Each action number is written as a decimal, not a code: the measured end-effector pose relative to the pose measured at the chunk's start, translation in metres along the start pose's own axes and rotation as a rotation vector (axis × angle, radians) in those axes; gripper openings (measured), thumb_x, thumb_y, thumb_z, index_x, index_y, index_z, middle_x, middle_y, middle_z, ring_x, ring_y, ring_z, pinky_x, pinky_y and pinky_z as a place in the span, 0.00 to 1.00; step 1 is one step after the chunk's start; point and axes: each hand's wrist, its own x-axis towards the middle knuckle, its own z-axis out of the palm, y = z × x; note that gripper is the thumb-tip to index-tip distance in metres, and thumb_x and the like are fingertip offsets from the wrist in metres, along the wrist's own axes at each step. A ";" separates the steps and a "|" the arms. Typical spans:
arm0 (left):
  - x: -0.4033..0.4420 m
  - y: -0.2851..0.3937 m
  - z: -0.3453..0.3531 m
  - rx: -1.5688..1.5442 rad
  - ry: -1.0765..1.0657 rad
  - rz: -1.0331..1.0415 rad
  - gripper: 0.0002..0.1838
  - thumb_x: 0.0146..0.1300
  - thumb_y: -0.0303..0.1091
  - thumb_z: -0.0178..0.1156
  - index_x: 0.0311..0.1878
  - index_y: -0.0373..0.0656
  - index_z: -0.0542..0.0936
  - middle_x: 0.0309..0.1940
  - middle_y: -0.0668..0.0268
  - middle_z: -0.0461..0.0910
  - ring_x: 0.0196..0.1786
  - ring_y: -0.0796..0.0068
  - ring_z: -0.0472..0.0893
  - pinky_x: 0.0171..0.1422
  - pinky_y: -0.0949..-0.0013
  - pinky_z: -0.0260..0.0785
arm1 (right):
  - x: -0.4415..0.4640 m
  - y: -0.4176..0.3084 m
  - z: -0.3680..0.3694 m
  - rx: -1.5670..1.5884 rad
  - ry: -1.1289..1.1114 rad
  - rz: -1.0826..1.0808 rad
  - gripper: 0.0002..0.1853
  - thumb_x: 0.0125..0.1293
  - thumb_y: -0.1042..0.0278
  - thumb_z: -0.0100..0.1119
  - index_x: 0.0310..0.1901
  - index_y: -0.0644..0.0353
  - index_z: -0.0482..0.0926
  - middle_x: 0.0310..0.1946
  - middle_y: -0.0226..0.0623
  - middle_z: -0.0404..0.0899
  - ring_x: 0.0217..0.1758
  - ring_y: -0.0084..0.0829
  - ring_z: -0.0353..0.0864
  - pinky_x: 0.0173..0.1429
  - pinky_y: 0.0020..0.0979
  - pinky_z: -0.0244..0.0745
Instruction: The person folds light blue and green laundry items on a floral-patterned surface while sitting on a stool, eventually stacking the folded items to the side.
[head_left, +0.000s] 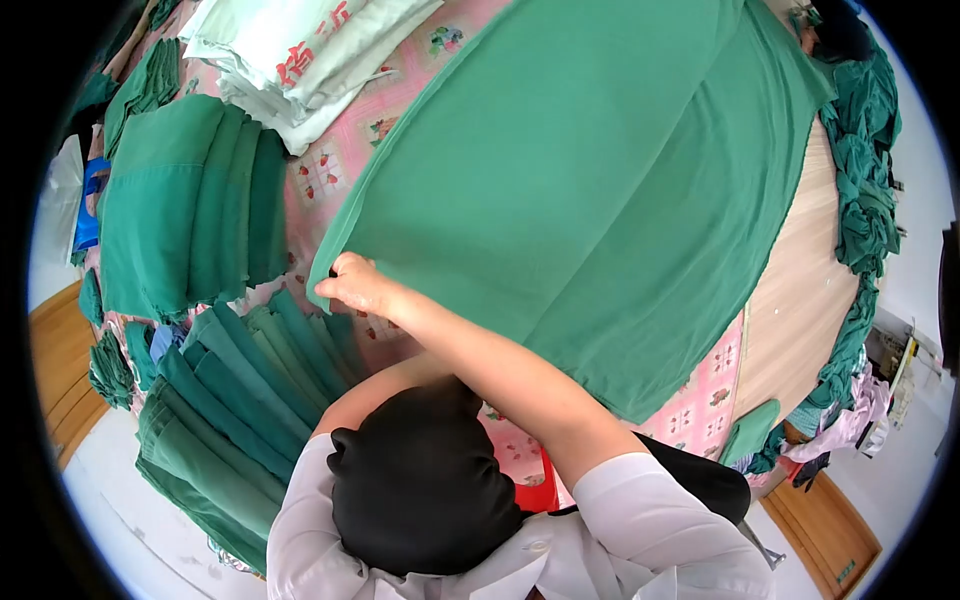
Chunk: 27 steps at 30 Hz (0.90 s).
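Note:
A large green cloth (pixel 560 170) is spread over the table, with a fold line running diagonally across it. My right arm crosses in front of my body, and my right hand (pixel 360 286) grips the cloth's near left corner, fingers closed on its edge. My left forearm passes beneath the right one, and the left hand is hidden behind it. To the left of my right hand stands a stack of folded green cloths (pixel 165 200). Nearer to me, more folded green cloths (pixel 215 410) lean in a fanned row.
White bags with red lettering (pixel 300 60) lie at the upper left on a pink strawberry-print table cover (pixel 320 170). Heaped green cloth (pixel 868 215) lines the right side beside a bare wooden surface (pixel 800 290). A person's dark head (pixel 842 35) shows partly at the top right.

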 end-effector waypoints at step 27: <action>-0.011 -0.074 0.013 0.291 0.178 -0.632 0.22 0.56 0.44 0.49 0.50 0.42 0.71 0.52 0.59 0.69 0.57 0.58 0.67 0.60 0.57 0.58 | -0.099 0.113 -0.024 0.131 0.499 -0.182 0.17 0.45 0.64 0.53 0.33 0.71 0.76 0.25 0.44 0.78 0.31 0.32 0.75 0.39 0.31 0.69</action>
